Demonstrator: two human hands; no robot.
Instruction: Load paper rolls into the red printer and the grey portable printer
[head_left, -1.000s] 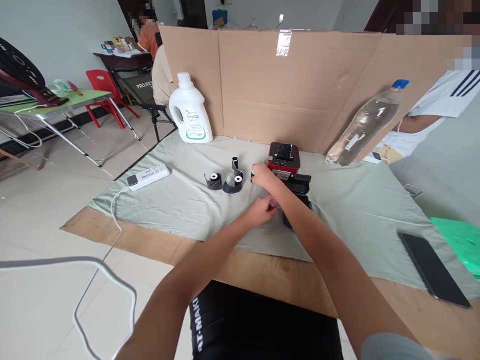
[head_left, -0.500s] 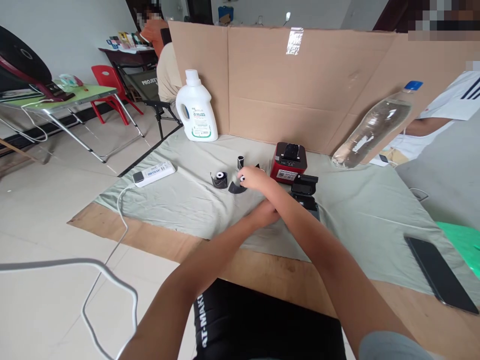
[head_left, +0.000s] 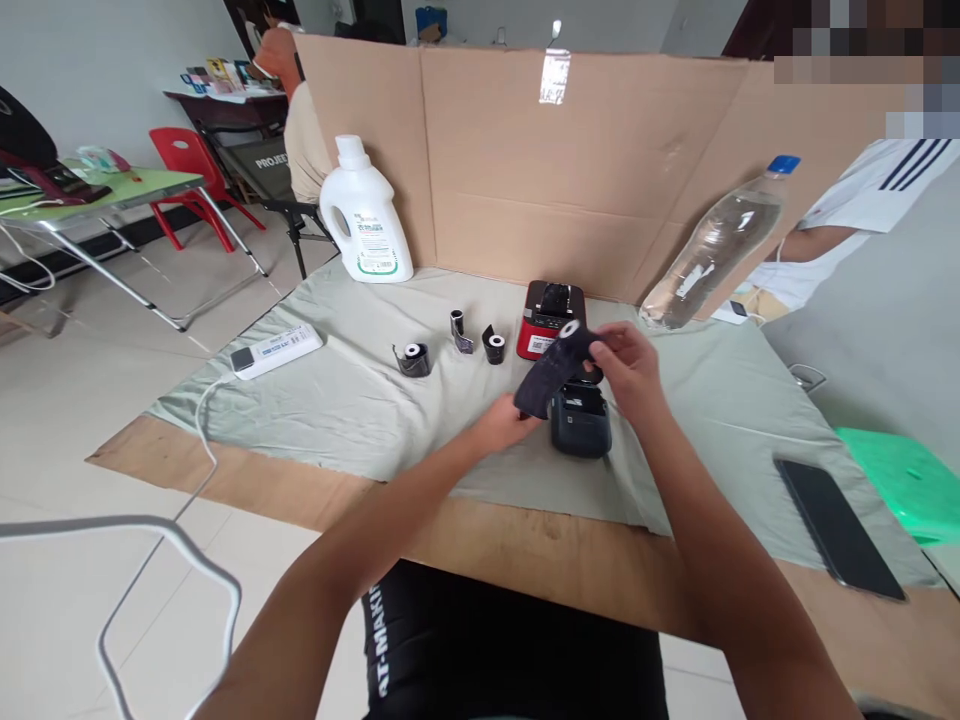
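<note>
Just above dark printer (head_left: 581,432) — gripping black roll (head_left: 570,332) in right hand (head_left: 631,370), pinching its loose strip (head_left: 544,385) in left hand (head_left: 499,426).

Both forearms are bare down to the left hand (head_left: 499,428) and right hand (head_left: 630,370). Below the tabletop's (head_left: 525,540) near edge, a black garment (head_left: 517,650) shows, with white block lettering (head_left: 377,640) running vertically along its left side.
</note>
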